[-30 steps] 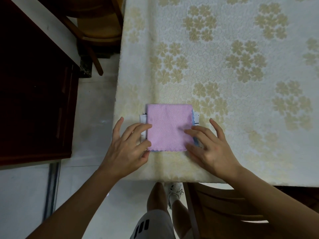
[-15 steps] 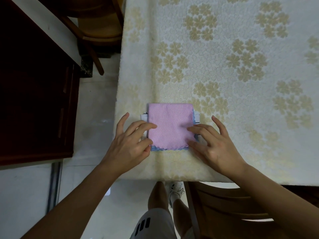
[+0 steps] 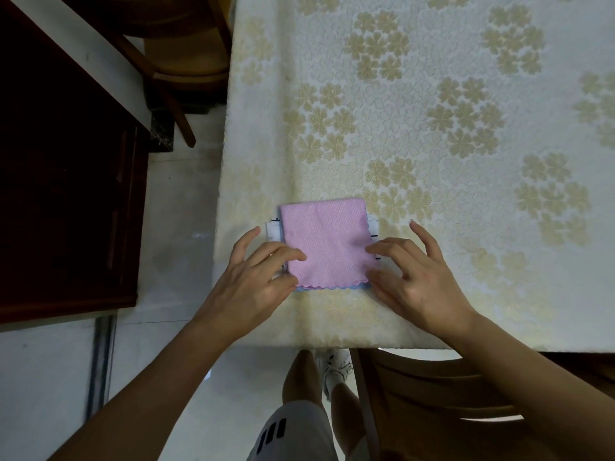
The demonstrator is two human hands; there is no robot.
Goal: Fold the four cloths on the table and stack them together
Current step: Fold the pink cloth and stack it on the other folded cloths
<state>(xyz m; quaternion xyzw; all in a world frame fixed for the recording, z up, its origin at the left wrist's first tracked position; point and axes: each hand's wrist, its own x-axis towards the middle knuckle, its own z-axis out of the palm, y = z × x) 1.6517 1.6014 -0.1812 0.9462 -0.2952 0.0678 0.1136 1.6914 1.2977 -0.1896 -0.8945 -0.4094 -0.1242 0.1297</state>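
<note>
A folded pink cloth (image 3: 324, 242), a near-square with a fine dimpled weave and a scalloped near hem, lies on top of a stack near the front-left corner of the bench (image 3: 432, 128), which is covered in a cream lace-like cloth with raised tan flower clusters. Under it a thin strip of blue cloth (image 3: 332, 288) shows along the near edge, and white cloth with dark stripes (image 3: 273, 230) pokes out at both sides; how many layers lie in the stack cannot be made out. The left hand (image 3: 256, 277) rests at the stack's left edge, its fingers (image 3: 283, 254) relaxed and laid flat on the pink cloth, gripping nothing. The right hand (image 3: 419, 281) mirrors it at the right edge, fingers (image 3: 382, 249) straight and pressing lightly. Wooden chairs (image 3: 432, 410) show below and at top left, both cut off by the frame.
</note>
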